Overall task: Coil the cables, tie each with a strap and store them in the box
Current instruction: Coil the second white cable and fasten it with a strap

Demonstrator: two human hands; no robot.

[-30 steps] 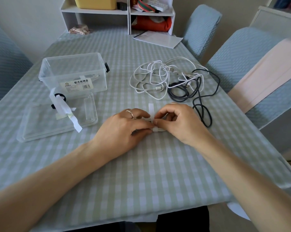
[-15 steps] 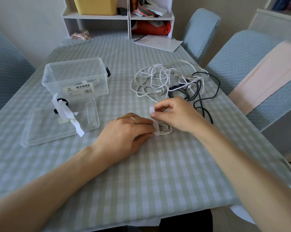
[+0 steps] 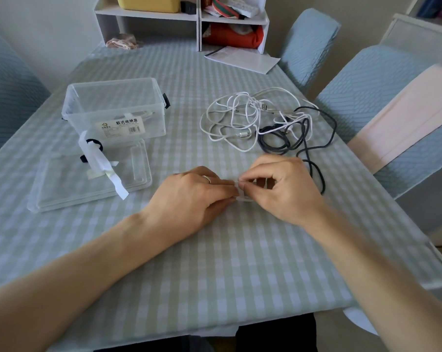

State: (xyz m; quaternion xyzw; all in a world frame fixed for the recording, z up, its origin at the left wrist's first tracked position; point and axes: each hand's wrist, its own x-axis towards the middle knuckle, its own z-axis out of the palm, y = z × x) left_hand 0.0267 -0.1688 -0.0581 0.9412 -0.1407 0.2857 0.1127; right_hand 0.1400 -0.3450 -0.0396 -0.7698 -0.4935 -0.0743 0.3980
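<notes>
checked table [image 3: 240, 262], blue-covered chairs [image 3: 308, 39], white shelf [image 3: 189, 16], plain wall [image 3: 49, 26].

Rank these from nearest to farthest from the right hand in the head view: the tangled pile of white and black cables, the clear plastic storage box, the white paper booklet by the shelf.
Measured from the right hand:
1. Tangled pile of white and black cables, just beyond the hand, slightly right.
2. Clear plastic storage box, across the table to the left.
3. White paper booklet, at the table's far end, by the shelf.
</notes>
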